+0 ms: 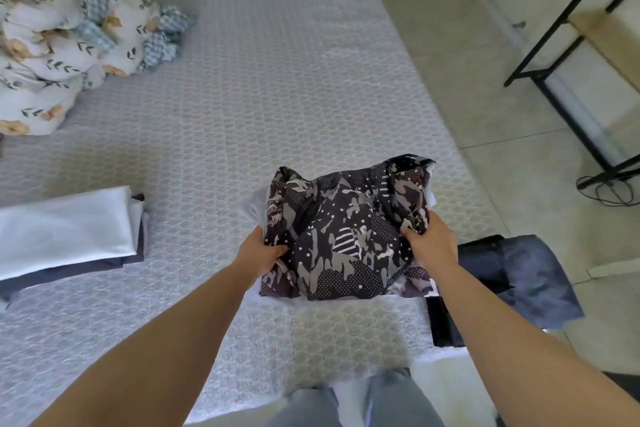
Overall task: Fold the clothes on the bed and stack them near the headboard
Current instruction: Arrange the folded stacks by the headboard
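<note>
Camo-print garment (346, 236) sits lower centre of frame on the white quilted mattress (242, 97), bunched, long axis roughly left-right, far right corner tipped up; left hand (261, 253) pinches its left edge with curled fingers, right hand (431, 241) grips the right edge the same way. Around it: folded white-over-grey stack (65, 239) at left edge, dark blue clothes (519, 274) hanging off the mattress just right of the right wrist, crumpled floral duvet (65, 31) upper left, black metal rack (571, 55) upper right on the tiled floor (485, 97). Nothing lies between garment and stack.
</note>
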